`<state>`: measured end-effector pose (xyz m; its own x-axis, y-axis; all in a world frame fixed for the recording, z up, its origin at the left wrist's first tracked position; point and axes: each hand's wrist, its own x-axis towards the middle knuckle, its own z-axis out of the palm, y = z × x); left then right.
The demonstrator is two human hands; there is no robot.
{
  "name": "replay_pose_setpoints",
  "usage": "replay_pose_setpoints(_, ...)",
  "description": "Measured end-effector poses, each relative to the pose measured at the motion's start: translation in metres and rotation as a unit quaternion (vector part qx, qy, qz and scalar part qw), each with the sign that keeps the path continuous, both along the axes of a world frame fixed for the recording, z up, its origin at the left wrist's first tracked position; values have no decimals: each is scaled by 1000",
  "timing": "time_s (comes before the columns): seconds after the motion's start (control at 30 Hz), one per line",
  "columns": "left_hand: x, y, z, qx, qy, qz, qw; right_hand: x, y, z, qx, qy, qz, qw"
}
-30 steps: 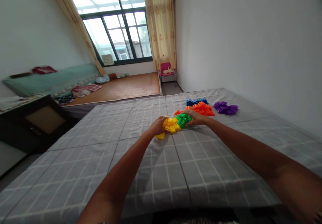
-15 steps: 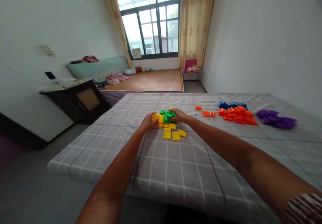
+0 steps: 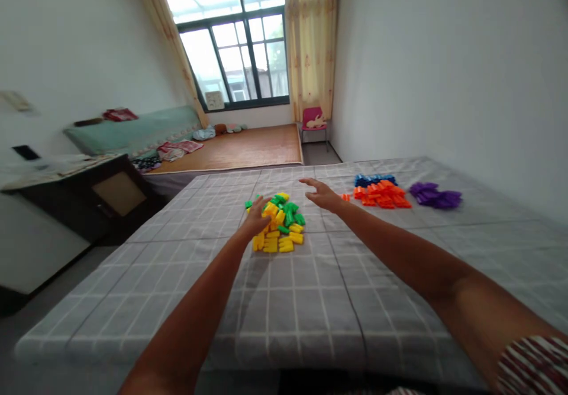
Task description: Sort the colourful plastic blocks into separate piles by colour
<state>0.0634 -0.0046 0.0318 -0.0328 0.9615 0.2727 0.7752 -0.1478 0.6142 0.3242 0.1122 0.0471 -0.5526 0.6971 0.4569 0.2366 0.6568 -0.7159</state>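
Note:
A mixed pile of small plastic blocks lies on the checked cloth, with yellow blocks [image 3: 273, 242] mostly toward me and green blocks [image 3: 290, 213] among and behind them. My left hand [image 3: 255, 220] is at the pile's left side, fingers apart and touching or just over the yellow blocks; some of its fingertips blend into the pile. To the right of the pile, my right hand [image 3: 323, 196] hovers over the cloth, its fingers stretched out and nothing in them. Orange blocks [image 3: 382, 195] are heaped beyond it, and a few loose ones are partly hidden behind that hand.
Behind the orange heap sit blue blocks [image 3: 375, 180], with purple blocks [image 3: 435, 196] farther right. The grey checked cloth [image 3: 306, 300] covers the table-like surface, whose front edge faces me. A dark cabinet [image 3: 80, 191] stands at left, and a bed [image 3: 252, 146] is beyond.
My right hand has let go of the green blocks and moved off to the right, opening. Green and yellow blocks now lie more mixed together. The camera view has swung right.

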Motion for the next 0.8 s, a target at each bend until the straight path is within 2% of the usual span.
replay_pose_setpoints(0.1, 4, 18, 11, 30, 35, 10, 999, 96, 14, 6, 55, -60, -91, 992)
replay_pose_setpoints(0.2, 33, 37, 24, 56, 75, -38, 995, 215, 34, 10, 54, -131, -217, 966)
replay_pose_setpoints(0.3, 94, 56, 33, 52, 116, -126, 984, 330, 54, 6, 8, -225, -322, 920)
replay_pose_setpoints(0.33, 119, 64, 34, 42, 129, -154, 979, 362, 60, 3, -14, -249, -340, 907)
replay_pose_setpoints(0.4, 167, 82, 34, 10, 153, -205, 967, 410, 68, -6, -43, -287, -335, 897)
replay_pose_setpoints(0.47, 208, 104, 31, -26, 180, -243, 953, 435, 74, -18, -61, -307, -301, 901)
replay_pose_setpoints(0.57, 250, 141, 25, -62, 225, -270, 934, 443, 84, -33, -81, -319, -254, 910)
replay_pose_setpoints(0.67, 272, 179, 20, -94, 247, -270, 926, 436, 97, -42, -78, -328, -237, 911)
replay_pose_setpoints(0.8, 281, 218, 14, -144, 231, -263, 926, 424, 113, -43, -52, -328, -181, 926)
